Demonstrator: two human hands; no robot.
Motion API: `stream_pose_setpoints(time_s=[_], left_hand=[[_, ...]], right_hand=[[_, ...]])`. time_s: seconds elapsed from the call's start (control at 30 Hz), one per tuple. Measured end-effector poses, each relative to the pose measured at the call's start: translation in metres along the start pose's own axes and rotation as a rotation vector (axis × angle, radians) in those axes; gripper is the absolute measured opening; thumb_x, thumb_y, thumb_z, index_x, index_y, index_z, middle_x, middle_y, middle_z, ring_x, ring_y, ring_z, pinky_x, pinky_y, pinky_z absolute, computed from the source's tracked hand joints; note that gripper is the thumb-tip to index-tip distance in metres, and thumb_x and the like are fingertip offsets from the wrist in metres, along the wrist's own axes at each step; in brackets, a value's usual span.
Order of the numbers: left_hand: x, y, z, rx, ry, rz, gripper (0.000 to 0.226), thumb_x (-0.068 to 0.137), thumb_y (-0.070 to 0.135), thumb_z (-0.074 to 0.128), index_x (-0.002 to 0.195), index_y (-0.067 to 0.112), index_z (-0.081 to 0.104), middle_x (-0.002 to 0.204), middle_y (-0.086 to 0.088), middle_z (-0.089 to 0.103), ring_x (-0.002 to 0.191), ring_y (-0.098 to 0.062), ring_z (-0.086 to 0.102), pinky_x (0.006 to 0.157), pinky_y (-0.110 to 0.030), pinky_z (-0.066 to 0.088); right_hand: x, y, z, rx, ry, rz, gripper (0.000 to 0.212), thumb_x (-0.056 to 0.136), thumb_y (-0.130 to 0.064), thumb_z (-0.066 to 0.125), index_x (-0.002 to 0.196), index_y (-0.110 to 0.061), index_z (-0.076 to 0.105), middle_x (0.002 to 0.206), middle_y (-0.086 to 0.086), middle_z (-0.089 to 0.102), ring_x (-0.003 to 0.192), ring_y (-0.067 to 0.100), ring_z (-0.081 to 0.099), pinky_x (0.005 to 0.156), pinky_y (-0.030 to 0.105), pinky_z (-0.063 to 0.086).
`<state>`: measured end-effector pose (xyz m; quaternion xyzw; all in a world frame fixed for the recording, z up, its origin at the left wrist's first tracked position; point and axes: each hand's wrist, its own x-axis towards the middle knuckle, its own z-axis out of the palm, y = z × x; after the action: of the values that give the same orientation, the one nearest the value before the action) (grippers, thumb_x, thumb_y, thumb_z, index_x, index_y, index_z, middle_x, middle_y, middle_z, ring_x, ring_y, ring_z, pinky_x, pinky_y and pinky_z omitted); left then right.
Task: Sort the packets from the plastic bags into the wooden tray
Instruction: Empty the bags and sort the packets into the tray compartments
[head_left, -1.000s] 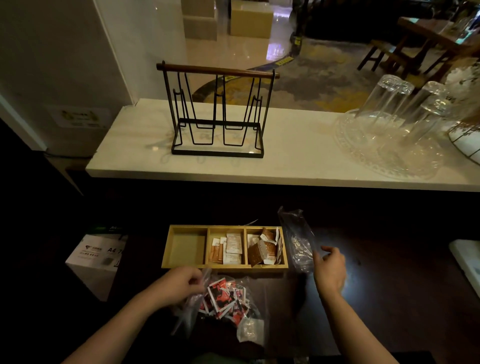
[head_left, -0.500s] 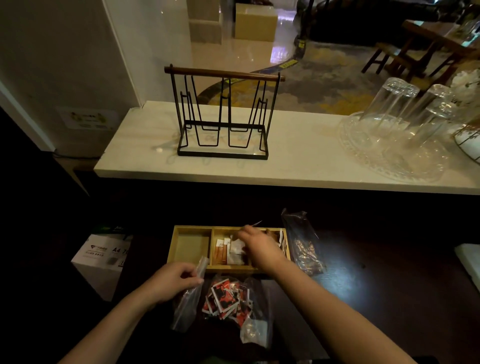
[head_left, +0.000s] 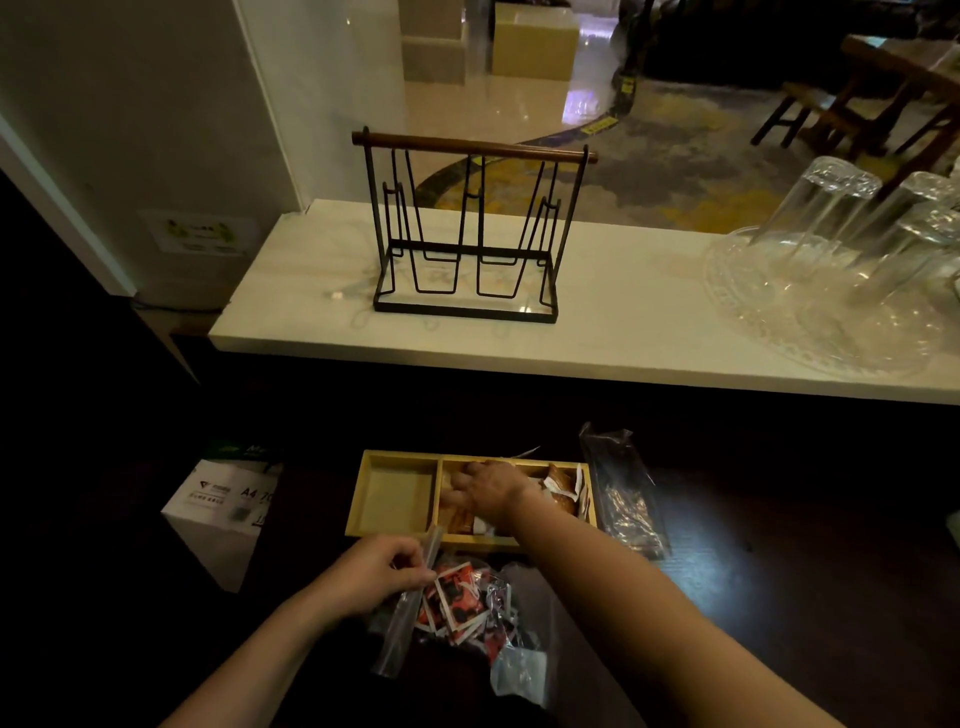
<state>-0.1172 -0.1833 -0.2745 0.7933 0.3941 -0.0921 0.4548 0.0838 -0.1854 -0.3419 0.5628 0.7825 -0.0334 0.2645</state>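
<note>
We see the wooden tray (head_left: 395, 493) lying on the dark bench (head_left: 779, 571) with its long axis running left to right across our view, three compartments side by side; brown packets (head_left: 561, 486) lean in the right one. Our left hand (head_left: 379, 574) pinches the edge of the plastic bag (head_left: 467, 608) of red packets, just in front of the tray. Since half a second ago our right hand (head_left: 485, 493) has slid left over the middle compartment, fingers curled down among its packets; whether it grips one, we cannot tell.
</note>
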Motion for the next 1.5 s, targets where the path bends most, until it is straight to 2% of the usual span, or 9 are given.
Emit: stream_pose_setpoints(time_s=[0.2, 0.33, 0.4, 0.6, 0.77, 0.9, 1.1, 1.3, 1.5], left_hand=[[0.002, 0.001, 0.000, -0.011, -0.008, -0.009, 0.024, 0.087, 0.030, 0.062, 0.065, 0.029, 0.053, 0.067, 0.009, 0.055, 0.063, -0.001, 0.051, 0.058, -0.014, 0.038], [0.001, 0.003, 0.000, -0.012, 0.001, 0.001, 0.025, 0.087, 0.028, 0.062, 0.064, 0.028, 0.052, 0.066, 0.009, 0.054, 0.063, -0.001, 0.050, 0.059, -0.015, 0.038], [0.001, 0.002, -0.001, -0.020, 0.006, 0.002, 0.027, 0.087, 0.028, 0.063, 0.063, 0.028, 0.052, 0.064, 0.008, 0.053, 0.062, -0.002, 0.050, 0.059, -0.017, 0.038], [0.002, 0.000, -0.003, -0.010, 0.010, 0.007, 0.027, 0.087, 0.029, 0.063, 0.063, 0.028, 0.050, 0.063, 0.008, 0.051, 0.060, 0.000, 0.048, 0.059, -0.016, 0.037], [0.002, 0.004, -0.001, -0.007, -0.009, -0.002, 0.024, 0.088, 0.028, 0.061, 0.066, 0.025, 0.052, 0.065, 0.008, 0.052, 0.062, 0.000, 0.048, 0.059, -0.015, 0.038], [0.001, 0.005, 0.000, -0.021, -0.022, -0.020, 0.023, 0.089, 0.027, 0.059, 0.068, 0.023, 0.052, 0.068, 0.007, 0.052, 0.064, -0.004, 0.049, 0.062, -0.018, 0.040], [-0.001, 0.010, 0.000, -0.016, -0.015, -0.017, 0.023, 0.090, 0.026, 0.058, 0.068, 0.025, 0.052, 0.070, 0.007, 0.054, 0.065, -0.002, 0.050, 0.062, -0.017, 0.040], [-0.006, 0.010, 0.000, -0.020, 0.001, -0.019, 0.022, 0.090, 0.026, 0.058, 0.069, 0.024, 0.053, 0.072, 0.007, 0.056, 0.066, -0.003, 0.051, 0.062, -0.018, 0.041], [-0.005, 0.009, 0.002, -0.016, 0.000, -0.030, 0.021, 0.090, 0.027, 0.058, 0.069, 0.024, 0.053, 0.075, 0.006, 0.058, 0.070, -0.006, 0.054, 0.066, -0.021, 0.043]], right_hand=[[0.001, -0.003, 0.004, -0.070, -0.088, -0.009, 0.058, 0.078, -0.008, 0.070, 0.129, -0.023, 0.048, 0.123, 0.006, 0.055, 0.112, 0.029, 0.053, 0.077, 0.036, 0.049], [-0.007, 0.009, -0.009, 0.184, -0.054, 0.063, 0.025, 0.092, -0.017, 0.055, 0.117, -0.014, 0.058, 0.107, 0.008, 0.062, 0.092, 0.023, 0.059, 0.072, 0.032, 0.046], [-0.015, 0.024, -0.018, 0.358, 0.012, 0.049, 0.027, 0.093, -0.025, 0.051, 0.114, -0.012, 0.061, 0.104, 0.008, 0.062, 0.089, 0.020, 0.057, 0.078, 0.033, 0.047], [-0.062, 0.077, -0.025, 0.553, 0.210, 0.099, 0.026, 0.088, -0.012, 0.058, 0.113, -0.017, 0.065, 0.115, 0.007, 0.060, 0.102, 0.022, 0.060, 0.085, 0.034, 0.051], [-0.080, 0.074, -0.003, 0.656, 0.072, 0.179, 0.028, 0.085, -0.006, 0.057, 0.108, -0.018, 0.068, 0.112, 0.006, 0.064, 0.103, 0.022, 0.059, 0.082, 0.029, 0.049], [-0.079, 0.063, 0.000, 0.821, 0.029, 0.298, 0.037, 0.082, -0.012, 0.049, 0.109, -0.027, 0.069, 0.117, 0.007, 0.065, 0.106, 0.027, 0.059, 0.089, 0.037, 0.051], [-0.079, 0.052, 0.007, 0.728, 0.072, 0.292, 0.033, 0.094, -0.028, 0.041, 0.119, -0.026, 0.061, 0.124, 0.012, 0.060, 0.112, 0.029, 0.053, 0.089, 0.039, 0.046], [-0.088, 0.055, 0.017, 0.811, 0.098, 0.256, 0.038, 0.083, -0.007, 0.051, 0.103, -0.031, 0.072, 0.130, -0.004, 0.058, 0.124, 0.012, 0.047, 0.099, 0.022, 0.035], [-0.086, 0.038, 0.032, 0.759, 0.100, 0.245, 0.042, 0.080, -0.003, 0.049, 0.111, -0.026, 0.067, 0.128, -0.003, 0.058, 0.115, 0.018, 0.055, 0.092, 0.036, 0.051]])
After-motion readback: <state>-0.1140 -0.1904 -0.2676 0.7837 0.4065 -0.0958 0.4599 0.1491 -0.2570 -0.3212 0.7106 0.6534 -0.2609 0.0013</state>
